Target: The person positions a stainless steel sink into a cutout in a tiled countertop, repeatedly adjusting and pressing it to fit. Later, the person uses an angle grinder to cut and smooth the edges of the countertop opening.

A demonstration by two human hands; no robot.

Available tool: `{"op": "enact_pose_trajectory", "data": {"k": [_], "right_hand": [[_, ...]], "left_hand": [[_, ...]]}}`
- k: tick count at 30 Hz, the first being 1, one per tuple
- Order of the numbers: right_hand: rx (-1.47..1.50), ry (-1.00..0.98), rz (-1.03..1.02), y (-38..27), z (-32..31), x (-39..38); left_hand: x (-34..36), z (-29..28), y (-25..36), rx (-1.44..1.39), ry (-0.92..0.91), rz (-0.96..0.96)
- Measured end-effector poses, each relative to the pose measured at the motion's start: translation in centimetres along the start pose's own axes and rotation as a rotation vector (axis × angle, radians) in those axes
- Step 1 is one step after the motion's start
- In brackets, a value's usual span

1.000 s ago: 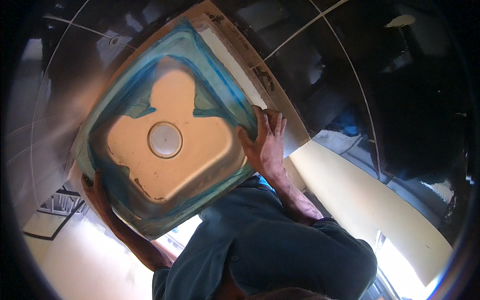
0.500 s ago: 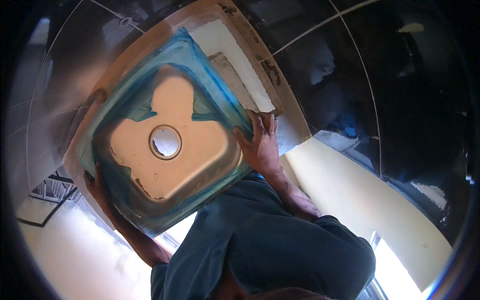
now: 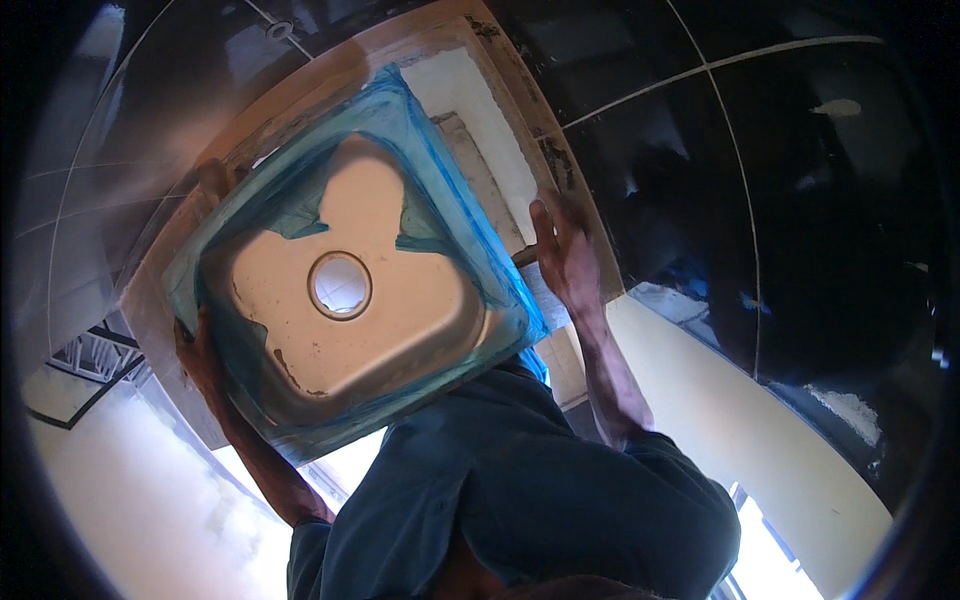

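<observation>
A metal sink bowl (image 3: 410,290) with a round drain hole sits tilted in front of me. Torn blue protective film (image 3: 455,175) covers its rim and part of its walls. My left hand (image 3: 201,352) grips the left edge of the sink, its fingertips partly hidden around the rim. Off the right edge, apart from the sink, my right hand (image 3: 572,258) is raised, thumb away from the fingers and slightly blurred. It holds nothing that I can see.
Behind the sink is a brown-edged counter (image 3: 312,88) with a rough whitish recess (image 3: 485,110). Dark glossy tiles (image 3: 660,140) with pale joints rise around it. A wire rack (image 3: 98,355) shows at the left, and a cream surface (image 3: 720,400) at the right.
My right hand has let go of the sink's right edge and moved off to the right. My left hand still grips the left edge.
</observation>
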State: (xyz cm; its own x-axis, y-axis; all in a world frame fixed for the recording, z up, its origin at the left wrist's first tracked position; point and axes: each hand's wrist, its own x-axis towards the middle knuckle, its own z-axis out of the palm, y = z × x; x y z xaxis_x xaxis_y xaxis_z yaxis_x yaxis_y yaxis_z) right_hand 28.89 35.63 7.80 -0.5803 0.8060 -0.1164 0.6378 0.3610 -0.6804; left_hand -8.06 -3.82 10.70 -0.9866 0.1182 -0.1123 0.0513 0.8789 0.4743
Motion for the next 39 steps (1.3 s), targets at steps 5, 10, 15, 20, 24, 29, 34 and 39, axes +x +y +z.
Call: {"op": "enact_pose_trajectory", "data": {"k": [5,10,15,20,24,29,34,39], "right_hand": [[-0.437,0.146,-0.265,4.6,3.2,5.1],[-0.428,0.127,-0.296,4.8,4.7,7.1],[-0.494,0.122,-0.29,3.6,5.9,10.6],[-0.453,0.197,-0.364,1.7,8.8,18.3],[-0.489,0.383,-0.377,0.2,12.6,24.6],[-0.425,0.224,-0.326,-1.5,14.7,29.3],[0.533,-0.199,-0.584,-7.7,10.5,25.2],[0.532,-0.058,-0.102,-7.2,2.5,10.5]], "left_hand": [[1.4,0.3,-2.5,0.041,0.026,0.03],[1.1,0.5,-2.8,0.029,0.038,0.019],[1.9,0.1,-4.0,0.037,-0.015,0.043],[1.2,-0.2,-3.7,0.047,0.009,0.041],[1.4,-0.1,-4.1,0.027,-0.006,-0.014],[1.8,1.0,-2.6,0.0,0.02,0.046],[-0.2,-0.4,-1.9,-0.073,-0.002,-0.008],[-0.1,0.2,-1.4,-0.026,-0.016,0.031]]}}
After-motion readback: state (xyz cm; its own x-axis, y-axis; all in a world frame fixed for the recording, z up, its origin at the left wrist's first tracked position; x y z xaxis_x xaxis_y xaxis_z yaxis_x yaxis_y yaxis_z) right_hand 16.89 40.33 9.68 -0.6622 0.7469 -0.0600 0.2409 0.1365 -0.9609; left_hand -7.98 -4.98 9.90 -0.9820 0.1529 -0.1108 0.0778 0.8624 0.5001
